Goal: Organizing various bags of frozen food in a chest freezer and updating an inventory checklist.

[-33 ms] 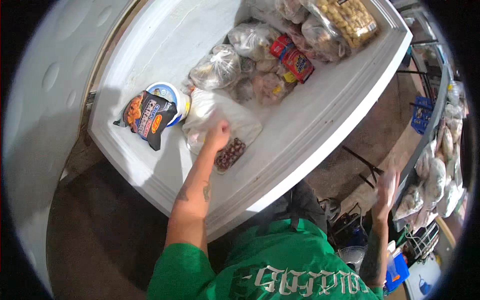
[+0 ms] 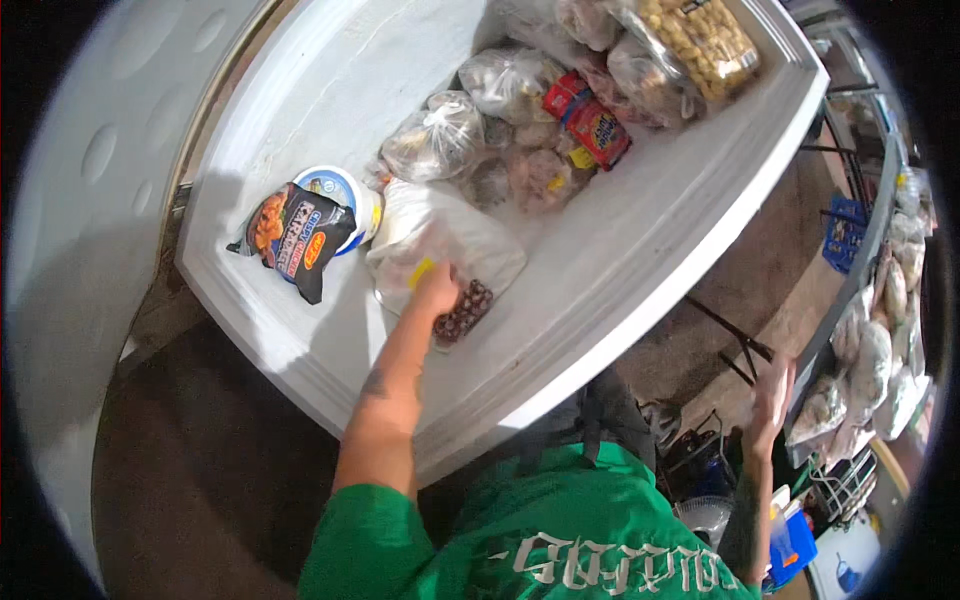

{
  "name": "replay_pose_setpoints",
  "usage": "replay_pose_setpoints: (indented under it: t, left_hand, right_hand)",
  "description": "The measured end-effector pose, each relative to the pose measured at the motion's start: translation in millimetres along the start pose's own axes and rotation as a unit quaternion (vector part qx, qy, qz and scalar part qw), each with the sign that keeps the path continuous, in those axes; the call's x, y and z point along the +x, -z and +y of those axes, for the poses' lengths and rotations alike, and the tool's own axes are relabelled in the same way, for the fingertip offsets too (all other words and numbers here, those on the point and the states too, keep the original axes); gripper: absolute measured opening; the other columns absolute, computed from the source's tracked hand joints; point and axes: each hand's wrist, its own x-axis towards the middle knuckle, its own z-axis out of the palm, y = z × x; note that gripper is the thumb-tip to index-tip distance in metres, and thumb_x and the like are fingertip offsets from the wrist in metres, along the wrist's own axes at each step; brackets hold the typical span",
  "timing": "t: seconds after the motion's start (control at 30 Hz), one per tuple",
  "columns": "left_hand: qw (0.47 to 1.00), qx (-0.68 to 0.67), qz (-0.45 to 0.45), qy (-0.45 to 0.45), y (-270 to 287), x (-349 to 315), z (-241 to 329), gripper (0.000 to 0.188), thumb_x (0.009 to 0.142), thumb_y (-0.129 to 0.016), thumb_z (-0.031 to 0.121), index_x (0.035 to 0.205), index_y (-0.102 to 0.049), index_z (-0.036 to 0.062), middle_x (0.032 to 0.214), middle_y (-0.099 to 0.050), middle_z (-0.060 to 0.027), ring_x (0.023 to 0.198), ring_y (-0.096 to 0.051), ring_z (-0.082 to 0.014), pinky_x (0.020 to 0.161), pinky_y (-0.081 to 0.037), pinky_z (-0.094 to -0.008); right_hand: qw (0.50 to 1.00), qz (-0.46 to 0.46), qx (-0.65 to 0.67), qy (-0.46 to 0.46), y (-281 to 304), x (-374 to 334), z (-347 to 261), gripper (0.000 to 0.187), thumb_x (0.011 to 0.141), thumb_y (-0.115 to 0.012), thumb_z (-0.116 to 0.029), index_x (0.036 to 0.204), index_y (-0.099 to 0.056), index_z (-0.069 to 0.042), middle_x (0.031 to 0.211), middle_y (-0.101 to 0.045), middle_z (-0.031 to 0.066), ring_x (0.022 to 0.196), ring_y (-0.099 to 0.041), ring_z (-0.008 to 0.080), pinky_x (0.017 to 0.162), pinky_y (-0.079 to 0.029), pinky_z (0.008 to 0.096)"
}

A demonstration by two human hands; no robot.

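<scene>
Inside the white chest freezer (image 2: 640, 265), my left hand (image 2: 437, 287) reaches down to a white plastic bag (image 2: 480, 225). Its fingers are curled in, and what they hold, if anything, is hidden. A small yellow patch (image 2: 421, 272) shows right beside the fingers. Touching or very close to that hand is a clear pack of dark, round pieces (image 2: 465, 312). Out to the right, beyond the freezer's rim, my right hand (image 2: 772, 395) hangs with fingers stretched out and nothing in it.
Left of the bag, a black food bag (image 2: 305, 240) leans on a white tub (image 2: 345, 190). Farther back lie knotted clear bags (image 2: 435, 135), a red pouch (image 2: 588, 120) and a bag of tan pieces (image 2: 700, 45). Bagged goods (image 2: 865, 360) lie on a surface at right.
My left hand has dropped slightly toward the near side of the white bag, and the yellow patch now shows beside it. My right hand has shifted slightly downward.
</scene>
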Motion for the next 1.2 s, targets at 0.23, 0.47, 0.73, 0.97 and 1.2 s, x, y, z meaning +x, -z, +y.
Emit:
replay_pose_setpoints:
  t: [0.23,0.47,0.73,0.97,1.2]
  left_hand:
    - [0.965,0.171,-0.176,0.095,-58.8,-33.9,9.7,0.060,0.082,-0.068,0.042,0.129,-0.059,0.0048,0.133,-0.057,-0.0184,0.126,-0.051,-0.0361,0.110,-0.034,-0.0585]
    - [0.994,-0.083,-0.030,0.059,-20.8,-77.8,-14.2,0.052,0.081,-0.075,0.034,0.120,-0.060,0.0026,0.107,-0.064,-0.0211,0.111,-0.061,-0.0333,0.096,-0.049,-0.0462]
    - [0.767,-0.298,0.562,0.082,163.9,-72.8,-4.0,0.080,0.092,-0.069,0.031,0.151,-0.025,0.0013,0.146,-0.036,-0.0272,0.131,-0.044,-0.0377,0.109,-0.039,-0.0441]
    - [0.870,0.207,0.402,0.197,226.1,-64.7,-30.0,0.067,0.084,-0.067,0.035,0.146,-0.047,0.0184,0.151,-0.031,-0.0271,0.139,-0.036,-0.0414,0.112,-0.035,-0.0484]
    - [0.870,0.139,0.264,0.393,239.4,-54.1,32.1,0.080,0.085,-0.065,0.036,0.154,-0.030,0.0165,0.161,-0.020,-0.0165,0.150,-0.014,-0.0385,0.118,-0.017,-0.0614]
  right_hand:
    - [0.894,-0.127,-0.417,-0.106,119.9,-168.1,102.9,0.044,0.091,-0.056,-0.014,0.133,-0.049,-0.002,0.128,-0.059,0.0222,0.122,-0.056,0.0318,0.101,-0.042,0.0359]
    - [0.895,-0.173,-0.301,-0.280,54.6,-163.2,72.3,0.040,0.083,-0.060,-0.008,0.122,-0.053,-0.001,0.112,-0.063,0.0157,0.107,-0.060,0.0275,0.093,-0.046,0.0340]
    - [0.937,-0.130,-0.093,-0.310,40.0,-153.4,109.4,0.041,0.084,-0.063,-0.010,0.123,-0.053,-0.002,0.103,-0.059,0.0064,0.094,-0.057,0.0168,0.083,-0.048,0.0316]
    - [0.922,-0.144,-0.149,-0.327,49.9,-157.0,118.8,0.045,0.085,-0.067,-0.017,0.125,-0.054,-0.003,0.109,-0.062,0.0107,0.098,-0.059,0.0214,0.086,-0.049,0.0349]
    - [0.937,-0.090,-0.125,-0.312,58.7,-175.7,125.4,0.036,0.084,-0.071,-0.015,0.116,-0.057,-0.003,0.098,-0.064,0.0067,0.092,-0.061,0.0204,0.083,-0.049,0.0342]
